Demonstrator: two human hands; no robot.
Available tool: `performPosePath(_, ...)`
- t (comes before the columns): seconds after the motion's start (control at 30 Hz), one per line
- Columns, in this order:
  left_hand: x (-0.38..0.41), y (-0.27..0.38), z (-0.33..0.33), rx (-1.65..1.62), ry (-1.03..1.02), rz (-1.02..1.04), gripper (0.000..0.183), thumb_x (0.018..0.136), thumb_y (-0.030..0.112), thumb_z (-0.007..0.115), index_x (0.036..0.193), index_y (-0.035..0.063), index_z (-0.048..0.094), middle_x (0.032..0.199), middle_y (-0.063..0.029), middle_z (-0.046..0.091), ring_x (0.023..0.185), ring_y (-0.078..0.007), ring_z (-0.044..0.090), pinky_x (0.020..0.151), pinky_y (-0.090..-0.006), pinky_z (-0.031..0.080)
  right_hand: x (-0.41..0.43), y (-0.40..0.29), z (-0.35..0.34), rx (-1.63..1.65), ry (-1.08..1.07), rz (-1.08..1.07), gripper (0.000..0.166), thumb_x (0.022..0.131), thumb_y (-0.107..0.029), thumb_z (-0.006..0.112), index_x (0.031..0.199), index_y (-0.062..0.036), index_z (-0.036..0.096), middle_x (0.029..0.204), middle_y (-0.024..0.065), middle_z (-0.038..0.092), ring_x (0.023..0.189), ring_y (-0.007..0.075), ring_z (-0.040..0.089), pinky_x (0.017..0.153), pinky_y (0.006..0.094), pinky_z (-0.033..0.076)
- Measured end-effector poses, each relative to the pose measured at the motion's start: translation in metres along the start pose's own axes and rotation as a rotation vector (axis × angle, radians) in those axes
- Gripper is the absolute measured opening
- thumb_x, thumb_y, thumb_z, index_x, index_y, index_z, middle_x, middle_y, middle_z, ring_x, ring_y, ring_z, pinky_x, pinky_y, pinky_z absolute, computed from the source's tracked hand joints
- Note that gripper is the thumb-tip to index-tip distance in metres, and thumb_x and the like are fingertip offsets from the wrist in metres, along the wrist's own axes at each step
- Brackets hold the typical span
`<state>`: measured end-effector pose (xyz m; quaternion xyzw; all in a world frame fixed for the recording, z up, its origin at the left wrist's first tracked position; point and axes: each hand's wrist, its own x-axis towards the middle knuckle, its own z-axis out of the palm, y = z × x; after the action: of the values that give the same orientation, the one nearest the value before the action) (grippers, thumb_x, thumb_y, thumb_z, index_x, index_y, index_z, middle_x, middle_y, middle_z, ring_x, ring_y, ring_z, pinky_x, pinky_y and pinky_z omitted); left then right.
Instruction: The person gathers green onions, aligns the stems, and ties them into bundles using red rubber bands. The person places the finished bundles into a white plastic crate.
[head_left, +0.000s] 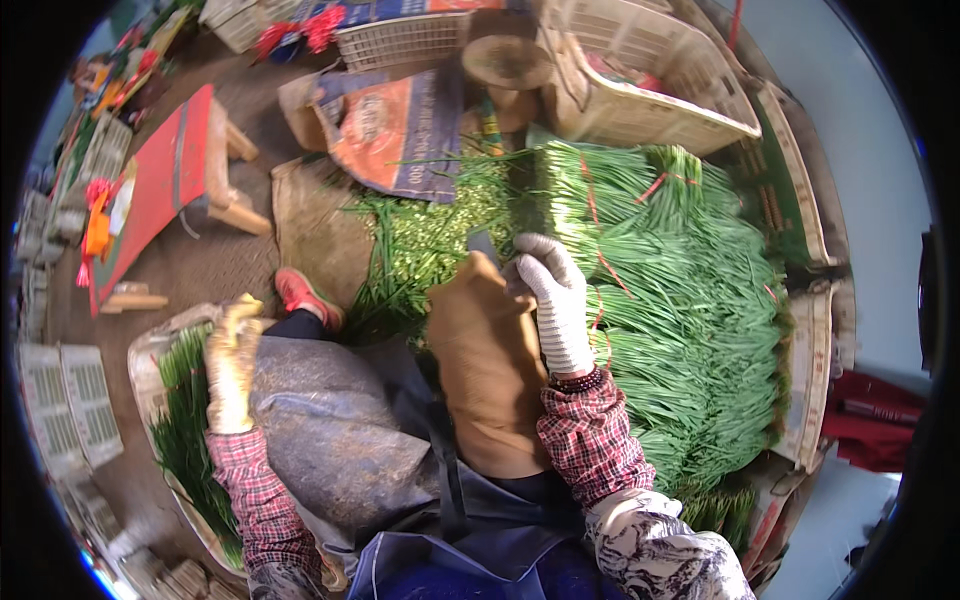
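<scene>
My left hand (234, 360), in a yellowish glove, is at the left beside a pale plastic crate (141, 360) of dark green stalks (187, 405); whether it grips anything cannot be told. My right hand (546, 285), in a grey-white knit glove with striped cuff, has its fingers curled above a brown cloth (484, 360) over my leg. A dark flat blade-like piece (484, 244) shows just left of its fingers; whether the hand holds it is unclear. Right of this hand lies a large pile of long green stalks (675, 300), some tied with red bands. Cut pale and green trimmings (435, 247) cover the floor ahead.
A red-topped wooden bench (161, 187) stands at the upper left. A printed woven sack (397, 135) and a round-topped stool (506, 61) are ahead. A large plastic crate (667, 112) stands beyond the pile; more crates (71, 405) line the left side. A blue apron (337, 420) covers my lap.
</scene>
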<state>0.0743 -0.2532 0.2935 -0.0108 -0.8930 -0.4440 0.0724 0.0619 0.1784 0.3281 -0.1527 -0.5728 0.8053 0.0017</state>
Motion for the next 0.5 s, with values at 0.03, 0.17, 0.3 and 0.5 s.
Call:
performPosePath(0.03, 0.006, -0.022, 0.018, 0.087, -0.134, -0.029, 0.029, 0.085, 0.001, 0.073, 0.113, 0.0070, 0.069, 0.114, -0.0099, 0.071, 0.108, -0.0199, 0.065, 0.098, -0.0334, 0.049, -0.002, 0.011, -0.020, -0.031, 0.061, 0.014, 0.026, 0.097, -0.010, 0.058, 0.121, 0.0009, 0.060, 0.091, 0.0054, 0.066, 0.076, 0.0111, 0.062, 0.073, 0.0240, 0.052)
performPosePath(0.17, 0.021, -0.003, 0.048, 0.085, -0.462, -0.396, 0.033, 0.086, 0.006, 0.074, 0.119, 0.0068, 0.068, 0.099, -0.0083, 0.073, 0.089, -0.0150, 0.067, 0.084, -0.0291, 0.053, -0.060, 0.068, -0.119, -0.101, 0.136, 0.313, 0.028, 0.096, -0.011, 0.058, 0.122, -0.0002, 0.059, 0.094, 0.0034, 0.065, 0.082, 0.0114, 0.063, 0.074, 0.0250, 0.053)
performPosePath(0.3, 0.038, -0.014, 0.038, 0.125, -0.516, -0.471, 0.035, 0.092, 0.008, 0.067, 0.127, 0.0039, 0.064, 0.100, -0.0049, 0.070, 0.085, -0.0100, 0.060, 0.081, -0.0254, 0.050, -0.173, 0.084, -0.228, -0.642, -0.082, 0.360, 0.026, 0.088, -0.010, 0.066, 0.113, -0.0014, 0.066, 0.098, 0.0086, 0.069, 0.086, 0.0162, 0.067, 0.077, 0.0308, 0.054)
performPosePath(0.5, 0.057, -0.012, 0.053, 0.092, -0.531, -0.433, 0.033, 0.096, 0.005, 0.061, 0.128, -0.0013, 0.062, 0.105, -0.0078, 0.069, 0.088, -0.0119, 0.062, 0.080, -0.0236, 0.050, -0.353, 0.088, -0.449, -0.186, 1.248, 0.313, 0.022, 0.090, -0.013, 0.062, 0.110, -0.0047, 0.067, 0.081, 0.0044, 0.064, 0.064, 0.0123, 0.058, 0.060, 0.0254, 0.047)
